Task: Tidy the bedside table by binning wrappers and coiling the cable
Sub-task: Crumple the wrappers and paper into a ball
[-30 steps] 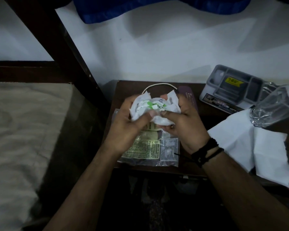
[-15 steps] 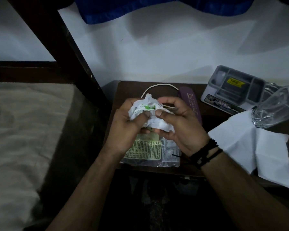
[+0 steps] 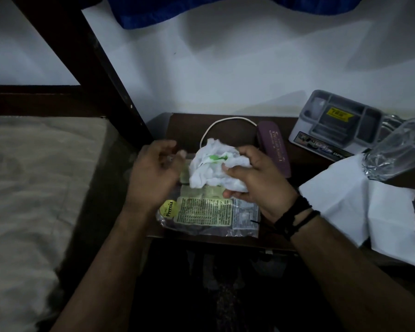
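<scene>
Nearest, at 6 o'clock on the dark surface [image 3: 187, 127], lies a flat clear food packet [image 3: 209, 215] with a yellow-green label, its near edge at the surface's front edge. Just above it, the right hand [image 3: 256, 185] has its grip closed around a crumpled white wrapper [image 3: 213, 168] with green print, thumb on top, fingers underneath. The left hand [image 3: 153, 173], at 9 o'clock of the wrapper, is apart from it, its grip wide and empty, fingers loosely curled. At 3 o'clock a white paper sheet [image 3: 359, 204] drapes over the surface edge, with a clear glass [image 3: 395, 152] tilted on its far corner. Farther, at 12 o'clock, a white cable [image 3: 225, 119] arcs uncoiled beside a maroon case [image 3: 273, 147]. At 2 o'clock a grey tray box [image 3: 338, 123] sits against the wall.
</scene>
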`<act>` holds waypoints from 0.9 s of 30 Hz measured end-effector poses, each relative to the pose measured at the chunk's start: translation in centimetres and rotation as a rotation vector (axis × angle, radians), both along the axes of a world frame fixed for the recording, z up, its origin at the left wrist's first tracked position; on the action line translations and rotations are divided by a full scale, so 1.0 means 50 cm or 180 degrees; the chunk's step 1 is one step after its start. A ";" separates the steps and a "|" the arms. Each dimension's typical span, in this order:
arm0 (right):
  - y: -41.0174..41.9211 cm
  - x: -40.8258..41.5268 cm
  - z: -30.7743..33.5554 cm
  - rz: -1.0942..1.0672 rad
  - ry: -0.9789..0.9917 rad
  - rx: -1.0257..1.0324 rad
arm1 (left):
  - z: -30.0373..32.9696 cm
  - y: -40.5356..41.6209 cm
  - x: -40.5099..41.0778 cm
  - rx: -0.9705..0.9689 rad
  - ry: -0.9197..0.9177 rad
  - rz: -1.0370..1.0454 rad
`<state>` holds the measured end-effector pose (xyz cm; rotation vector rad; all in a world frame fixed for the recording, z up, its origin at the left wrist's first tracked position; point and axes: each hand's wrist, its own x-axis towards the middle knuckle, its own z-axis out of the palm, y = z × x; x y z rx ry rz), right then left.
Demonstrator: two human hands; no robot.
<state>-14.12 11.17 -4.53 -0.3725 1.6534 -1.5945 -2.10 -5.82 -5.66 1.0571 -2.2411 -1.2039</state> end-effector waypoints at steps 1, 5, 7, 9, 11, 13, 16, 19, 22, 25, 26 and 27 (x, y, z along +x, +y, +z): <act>-0.002 0.005 -0.008 0.0146 0.0063 0.0153 | -0.011 -0.012 0.005 -0.0354 -0.0468 0.0014; -0.009 0.017 -0.031 0.0673 0.0830 0.0751 | -0.023 -0.015 0.013 -0.0153 -0.1634 -0.0075; -0.011 0.017 -0.036 0.0727 0.1054 0.0909 | -0.014 -0.014 0.012 0.0053 -0.1636 -0.0051; -0.013 0.015 -0.039 0.0727 0.1253 0.1061 | -0.005 -0.012 0.013 0.0409 -0.1301 -0.0071; -0.014 0.014 -0.043 0.0754 0.1342 0.1180 | 0.006 -0.009 0.015 0.0954 -0.0767 -0.0056; -0.014 0.016 -0.044 0.0759 0.1362 0.1248 | 0.031 0.006 0.014 0.1749 -0.0237 -0.0037; -0.014 0.019 -0.050 0.0726 0.1473 0.1320 | 0.050 0.008 0.008 0.2662 -0.0356 -0.0139; -0.017 0.020 -0.057 0.0522 0.1463 0.1218 | 0.047 0.003 0.013 0.2952 -0.0405 -0.0424; -0.022 0.021 -0.060 0.0282 0.1100 0.0857 | 0.033 0.009 0.018 0.2460 -0.0392 -0.1143; -0.024 0.024 -0.061 0.0187 0.0876 0.0406 | 0.033 0.021 0.014 0.2252 -0.0072 -0.1296; -0.025 0.023 -0.059 0.0197 0.0856 0.0280 | 0.032 0.020 0.014 0.2180 -0.0016 -0.1234; -0.026 0.024 -0.055 0.0226 0.0836 0.0139 | 0.031 0.017 0.014 0.2091 0.0028 -0.1147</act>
